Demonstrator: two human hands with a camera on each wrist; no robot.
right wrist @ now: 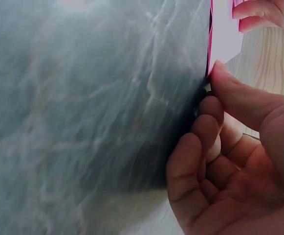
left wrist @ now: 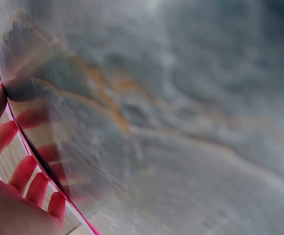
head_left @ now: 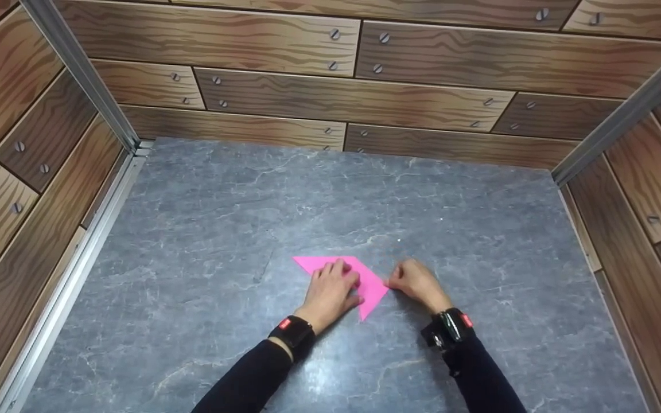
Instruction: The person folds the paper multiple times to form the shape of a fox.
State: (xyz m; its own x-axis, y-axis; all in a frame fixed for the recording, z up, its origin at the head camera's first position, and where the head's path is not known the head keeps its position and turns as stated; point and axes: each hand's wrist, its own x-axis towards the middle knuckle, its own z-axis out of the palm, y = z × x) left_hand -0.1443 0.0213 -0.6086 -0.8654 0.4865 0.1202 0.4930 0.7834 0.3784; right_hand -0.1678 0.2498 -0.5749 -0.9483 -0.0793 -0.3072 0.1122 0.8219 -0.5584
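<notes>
A folded sheet of bright pink paper (head_left: pixel 372 285) lies on the grey marbled tabletop, with pointed corners at its left, right and near ends. My left hand (head_left: pixel 329 291) rests on the middle of it, fingertips pressing it down; in the left wrist view those fingers (left wrist: pixel 22 172) touch the sheet, seen nearly edge-on. At the right-hand corner, my right hand (head_left: pixel 418 284) pinches the paper between thumb and curled index finger. Up close in the right wrist view, the thumb (right wrist: pixel 237 95) lies on that corner and the other fingers are curled beneath it.
Wood-plank-patterned walls (head_left: pixel 284 94) enclose the tabletop (head_left: pixel 221 206) at the back and both sides. Metal rails (head_left: pixel 72 269) run along the left edge and up the corners. Each wrist wears a black strapped device (head_left: pixel 293 334), below which come dark sleeves (head_left: pixel 250 376).
</notes>
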